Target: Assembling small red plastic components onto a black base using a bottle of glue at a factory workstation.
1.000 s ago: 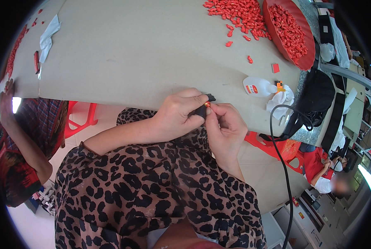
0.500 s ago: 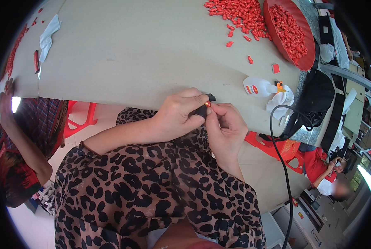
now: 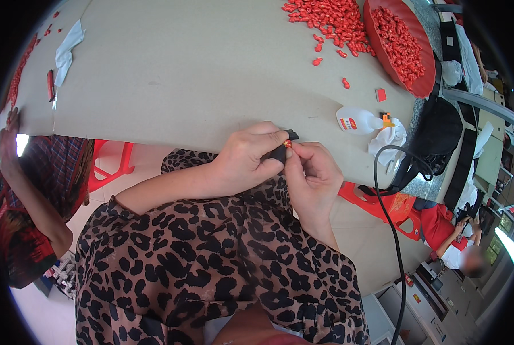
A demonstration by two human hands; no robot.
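Observation:
My left hand [image 3: 246, 152] is closed on a dark piece of cloth [image 3: 278, 153], part of which sticks out past the fingertips. A small shiny red piece with a golden glint [image 3: 288, 144] sits against the cloth. The thumb and fingers of my right hand [image 3: 314, 175] pinch that piece from the other side. Both hands meet at the near edge of the table [image 3: 170, 86], just above my lap. The fingertips hide most of the small piece.
At the far right, a red bowl [image 3: 372, 43] and a pile [image 3: 331, 20] hold many small red gourd-shaped pieces. Nearer are a white squeeze bottle [image 3: 355, 121], crumpled tissue [image 3: 388, 142], a black bag [image 3: 441, 129] and a black cable [image 3: 396, 230]. Another person's arm [image 3: 35, 195] rests at left.
My hands keep the same grip in nearly the same place. In the background at right, the person in red and white has shifted their head and hands slightly.

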